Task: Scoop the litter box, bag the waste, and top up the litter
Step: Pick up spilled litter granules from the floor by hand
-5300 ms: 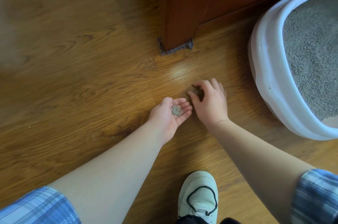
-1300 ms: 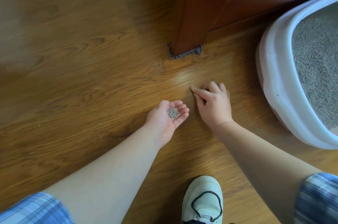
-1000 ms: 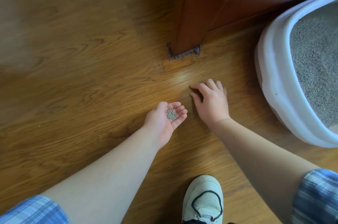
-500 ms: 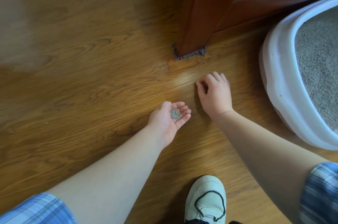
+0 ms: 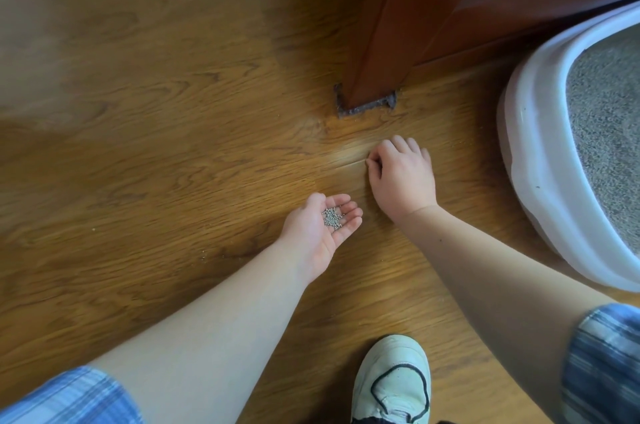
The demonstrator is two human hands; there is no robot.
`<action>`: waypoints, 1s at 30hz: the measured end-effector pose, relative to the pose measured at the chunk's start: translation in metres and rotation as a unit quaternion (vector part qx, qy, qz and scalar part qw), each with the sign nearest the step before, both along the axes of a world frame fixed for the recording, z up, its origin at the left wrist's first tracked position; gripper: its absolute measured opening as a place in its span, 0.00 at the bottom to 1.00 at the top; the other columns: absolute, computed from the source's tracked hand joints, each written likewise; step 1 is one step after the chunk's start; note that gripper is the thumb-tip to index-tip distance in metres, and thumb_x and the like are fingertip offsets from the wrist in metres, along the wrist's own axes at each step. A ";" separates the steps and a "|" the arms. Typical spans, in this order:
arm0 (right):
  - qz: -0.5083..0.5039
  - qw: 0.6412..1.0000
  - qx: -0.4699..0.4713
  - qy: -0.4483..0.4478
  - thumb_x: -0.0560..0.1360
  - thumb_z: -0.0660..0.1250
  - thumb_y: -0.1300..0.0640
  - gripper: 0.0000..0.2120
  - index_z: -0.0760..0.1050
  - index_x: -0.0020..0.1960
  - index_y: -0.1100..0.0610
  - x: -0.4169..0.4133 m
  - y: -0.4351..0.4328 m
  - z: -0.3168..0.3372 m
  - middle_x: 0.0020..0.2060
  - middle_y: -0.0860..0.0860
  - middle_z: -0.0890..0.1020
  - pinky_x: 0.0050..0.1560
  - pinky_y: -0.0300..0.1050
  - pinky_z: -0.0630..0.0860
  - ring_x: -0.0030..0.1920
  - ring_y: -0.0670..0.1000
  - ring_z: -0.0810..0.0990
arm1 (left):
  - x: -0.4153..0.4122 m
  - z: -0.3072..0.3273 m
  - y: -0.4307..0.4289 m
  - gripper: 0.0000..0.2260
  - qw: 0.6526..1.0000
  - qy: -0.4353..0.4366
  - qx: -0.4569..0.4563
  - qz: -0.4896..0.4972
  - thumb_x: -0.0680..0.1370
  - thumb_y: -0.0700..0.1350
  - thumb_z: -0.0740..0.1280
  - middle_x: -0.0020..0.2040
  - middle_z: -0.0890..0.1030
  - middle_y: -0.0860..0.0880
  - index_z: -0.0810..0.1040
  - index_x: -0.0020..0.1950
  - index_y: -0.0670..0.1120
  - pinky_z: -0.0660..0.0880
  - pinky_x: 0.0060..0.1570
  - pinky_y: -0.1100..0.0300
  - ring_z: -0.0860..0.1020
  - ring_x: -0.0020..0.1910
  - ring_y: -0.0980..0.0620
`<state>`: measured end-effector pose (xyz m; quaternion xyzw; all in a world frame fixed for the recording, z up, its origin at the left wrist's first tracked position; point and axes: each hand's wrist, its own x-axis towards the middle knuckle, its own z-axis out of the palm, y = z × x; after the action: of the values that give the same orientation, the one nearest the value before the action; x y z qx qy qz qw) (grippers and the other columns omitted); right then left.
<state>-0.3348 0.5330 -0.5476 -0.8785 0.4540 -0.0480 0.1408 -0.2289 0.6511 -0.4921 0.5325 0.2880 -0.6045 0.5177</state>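
**A:** Why is one hand turned up like that?

**B:** The left hand (image 5: 320,227) lies palm up, low over the floor (image 5: 156,163), with its fingers loosely curved into a shallow cup. A small heap of grey grains (image 5: 332,217) sits in the hollow. Nothing is gripped. I'd judge the cupping is there so the grains don't roll off.

**A:** And the other?

**B:** The right hand (image 5: 403,177) is knuckles up, just beyond the left. Its fingers are curled down to the boards and the thumb is tucked against the forefinger. It looks like a picking pinch, but the fingers hide what is under them. I cannot tell whether it has hold of a grain.

**A:** Why keep them so near each other?

**B:** Probably to make a short trip from pinch to palm.

**A:** Where is the litter box?

**B:** The white litter box (image 5: 530,188) is at the right edge of the floor, partly out of view. It is near the right hand but apart from it. The grey litter (image 5: 609,132) inside looks fairly level. A red-brown furniture leg (image 5: 377,42) stands on the boards between the box and the open floor.

**A:** How far along is this?

**B:** No scoop or bag shows, so this seems to be tidying up spilled litter. A few specks (image 5: 202,253) lie left of the left forearm, and a pale shoe (image 5: 393,382) is at the near edge. The palmful must yet go somewhere, box or bag. A tilt of that palm would scatter it again.
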 end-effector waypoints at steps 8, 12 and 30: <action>0.010 0.998 0.041 -0.042 0.74 0.67 0.56 0.04 0.77 0.42 0.56 0.003 0.005 0.013 0.38 0.50 0.78 0.46 0.52 0.73 0.42 0.55 0.75 | -0.001 -0.005 -0.002 0.17 1.000 -0.003 0.005 0.000 0.83 0.41 0.54 0.48 0.82 0.35 0.78 0.55 0.32 0.82 0.52 0.47 0.82 0.46 0.41; 0.099 0.980 0.116 -0.131 0.75 0.68 0.57 0.03 0.79 0.43 0.56 -0.006 0.041 0.028 0.38 0.48 0.77 0.44 0.51 0.73 0.41 0.52 0.73 | 0.000 -0.008 -0.003 0.16 1.000 0.004 0.000 0.010 0.84 0.43 0.56 0.48 0.83 0.37 0.79 0.53 0.35 0.82 0.48 0.49 0.83 0.48 0.41; -0.140 0.982 0.099 -0.078 0.79 0.68 0.54 0.02 0.78 0.48 0.52 -0.024 -0.028 0.008 0.44 0.42 0.73 0.46 0.48 0.75 0.50 0.47 0.71 | -0.007 -0.003 -0.007 0.16 1.000 0.016 -0.008 -0.004 0.83 0.41 0.55 0.44 0.81 0.38 0.79 0.54 0.33 0.81 0.53 0.49 0.82 0.44 0.42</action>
<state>-0.3584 0.5052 -0.5394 -0.7817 0.5626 -0.0901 0.2535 -0.2355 0.6442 -0.4946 0.5196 0.2896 -0.6173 0.5148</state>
